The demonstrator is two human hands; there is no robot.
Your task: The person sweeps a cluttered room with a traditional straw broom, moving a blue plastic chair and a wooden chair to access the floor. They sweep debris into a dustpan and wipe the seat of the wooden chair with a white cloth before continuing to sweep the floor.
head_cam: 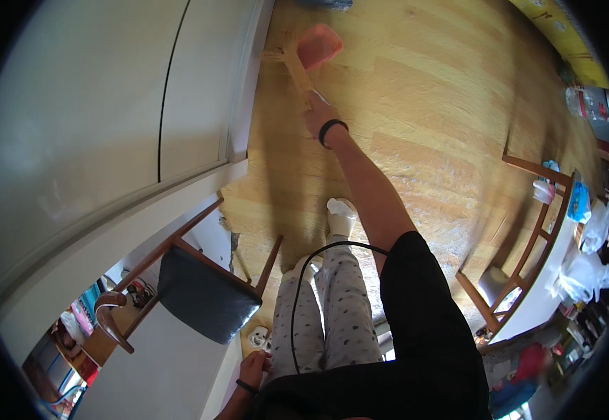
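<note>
My right hand [321,116], with a black band at the wrist, is stretched out over the wood-patterned floor. It grips the end of a tan, flat-handled tool [298,73]; its far end is blurred near the white cabinet, so I cannot tell its kind. Right beside that far end is a pink plastic container [321,46], whose exact kind is unclear. My left hand [254,369] hangs low by my left thigh, fingers curled, and its palm is hidden. A thin black cable [300,283] loops across my patterned trousers.
White cabinet doors [199,94] rise at the left. Below them stands a wooden armchair with a black seat [207,296]. A wooden chair frame [538,236] is at the right, near plastic bags [585,275]. Something dark blue [331,4] lies at the top edge.
</note>
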